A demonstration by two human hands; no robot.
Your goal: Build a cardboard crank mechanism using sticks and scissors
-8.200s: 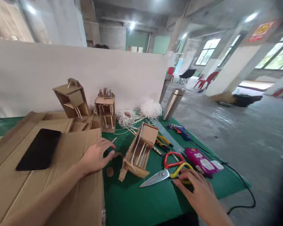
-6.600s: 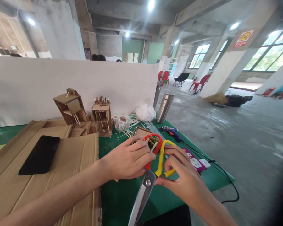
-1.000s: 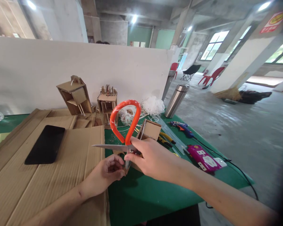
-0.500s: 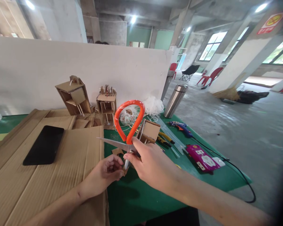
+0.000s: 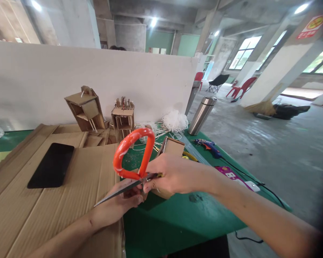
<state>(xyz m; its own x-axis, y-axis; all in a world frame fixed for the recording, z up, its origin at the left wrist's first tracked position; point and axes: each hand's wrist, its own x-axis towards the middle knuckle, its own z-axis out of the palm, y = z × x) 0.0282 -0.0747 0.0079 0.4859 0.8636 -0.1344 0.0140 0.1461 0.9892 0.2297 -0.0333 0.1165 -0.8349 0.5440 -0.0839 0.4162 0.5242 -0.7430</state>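
Observation:
My right hand (image 5: 168, 175) is closed round a pair of scissors (image 5: 134, 175) near the pivot. One orange handle loop stands up, and a blade slants down to the left across my left hand (image 5: 121, 200). The fingers of my left hand are curled, pinching a small piece of cardboard (image 5: 146, 195) beside the pivot; the blade and my right hand hide part of it. Just behind my right hand stands a small open cardboard box (image 5: 174, 146). More cardboard shows beneath my right hand.
A black phone (image 5: 51, 165) lies on corrugated cardboard sheets (image 5: 91, 200) at left. Two cardboard models (image 5: 86, 109) stand against the white partition (image 5: 150, 79). At right on the green table (image 5: 161, 229) are a steel flask (image 5: 203, 114), a glue gun (image 5: 208, 145) and a purple packet (image 5: 228, 173).
The scissors have tilted: their orange loop came down and left, and the blade swung from pointing left to down-left. My right hand turned and lowered slightly; my left hand stayed nearly in place.

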